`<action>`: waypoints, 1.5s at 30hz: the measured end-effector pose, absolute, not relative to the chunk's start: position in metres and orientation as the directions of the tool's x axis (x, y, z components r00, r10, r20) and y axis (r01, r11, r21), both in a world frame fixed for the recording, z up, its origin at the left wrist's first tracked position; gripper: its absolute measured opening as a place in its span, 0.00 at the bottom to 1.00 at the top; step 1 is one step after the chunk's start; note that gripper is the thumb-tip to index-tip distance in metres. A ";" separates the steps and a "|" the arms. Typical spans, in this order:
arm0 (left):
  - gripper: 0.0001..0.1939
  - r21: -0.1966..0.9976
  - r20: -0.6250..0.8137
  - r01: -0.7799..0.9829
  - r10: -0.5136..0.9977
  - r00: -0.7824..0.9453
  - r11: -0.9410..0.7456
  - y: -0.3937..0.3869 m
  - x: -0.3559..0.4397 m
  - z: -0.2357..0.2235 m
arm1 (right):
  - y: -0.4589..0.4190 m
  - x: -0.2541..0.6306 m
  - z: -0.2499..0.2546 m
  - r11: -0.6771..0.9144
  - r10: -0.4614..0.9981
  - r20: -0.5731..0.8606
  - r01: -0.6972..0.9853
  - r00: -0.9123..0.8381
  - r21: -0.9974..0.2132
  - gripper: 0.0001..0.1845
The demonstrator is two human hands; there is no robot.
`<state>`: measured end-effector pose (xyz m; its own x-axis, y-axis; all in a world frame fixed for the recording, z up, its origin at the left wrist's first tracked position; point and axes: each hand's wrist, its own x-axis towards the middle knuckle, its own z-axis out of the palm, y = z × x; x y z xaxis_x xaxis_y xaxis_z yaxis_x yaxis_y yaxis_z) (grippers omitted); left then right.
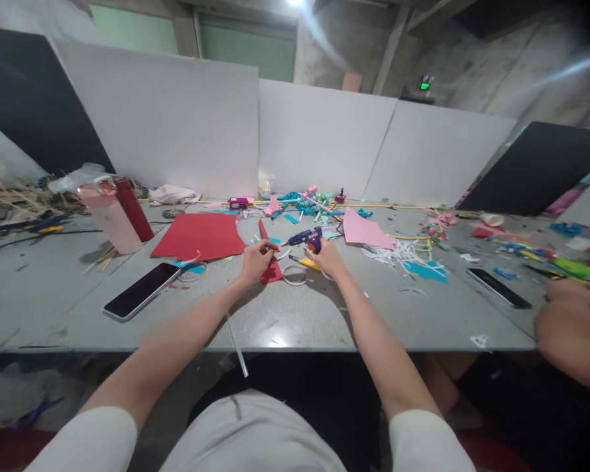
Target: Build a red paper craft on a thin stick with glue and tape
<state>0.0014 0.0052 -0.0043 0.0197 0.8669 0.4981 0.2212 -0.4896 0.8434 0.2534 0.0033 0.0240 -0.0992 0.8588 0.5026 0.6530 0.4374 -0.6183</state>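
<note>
My right hand (328, 257) is wrapped round the handle of a dark blue hot glue gun (302, 236), whose nozzle points left. My left hand (256, 262) is closed in a pinch on a narrow piece of red paper (272, 272), close to the nozzle. Part of that paper is covered by the fingers. Between the hands lie a yellow-handled cutter (309, 263) and a thin white ring (295, 284). Below my left forearm, a pale thin stick (238, 347) sticks out past the table's front edge.
Red sheet (199, 235), pink sheet (366, 229) and white paper shreds (403, 255) lie around. Phones (142, 290) (499, 288) rest on both sides. A pink bottle (111, 219) stands left. White panels (324, 137) close off the back. Another person's arm (570, 328) is at right.
</note>
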 end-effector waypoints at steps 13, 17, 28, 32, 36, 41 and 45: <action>0.06 0.841 0.506 0.221 0.863 0.006 -0.494 0.006 0.002 -0.005 | 0.000 0.248 0.022 0.494 0.824 0.532 0.705 -0.194 -0.509 0.13; 0.05 0.839 0.502 0.240 0.865 0.004 -0.489 0.005 0.002 -0.004 | -0.001 0.247 0.022 0.475 0.826 0.526 0.753 -0.204 -0.455 0.12; 0.05 0.834 0.505 0.257 0.863 0.005 -0.489 0.003 0.003 -0.002 | 0.000 0.248 0.022 0.476 0.814 0.536 0.787 -0.225 -0.392 0.10; 0.05 0.827 0.511 0.270 0.859 0.000 -0.492 0.003 0.003 -0.002 | 0.000 0.248 0.022 0.478 0.815 0.528 0.794 -0.241 -0.376 0.11; 0.05 0.829 0.510 0.267 0.860 0.003 -0.492 0.003 0.003 -0.002 | 0.000 0.248 0.022 0.485 0.811 0.529 0.792 -0.249 -0.372 0.11; 0.05 0.829 0.508 0.269 0.862 0.004 -0.490 0.004 0.003 -0.002 | 0.000 0.248 0.021 0.477 0.814 0.526 0.802 -0.247 -0.360 0.11; 0.05 0.835 0.500 0.261 0.866 0.006 -0.484 0.003 0.003 -0.002 | 0.000 0.248 0.022 0.472 0.817 0.521 0.806 -0.247 -0.357 0.12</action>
<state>0.0032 0.0033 -0.0017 0.0061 0.8659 0.5001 0.2607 -0.4842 0.8352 0.2479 -0.0005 0.0221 -0.2473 0.8167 0.5214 0.8058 0.4722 -0.3575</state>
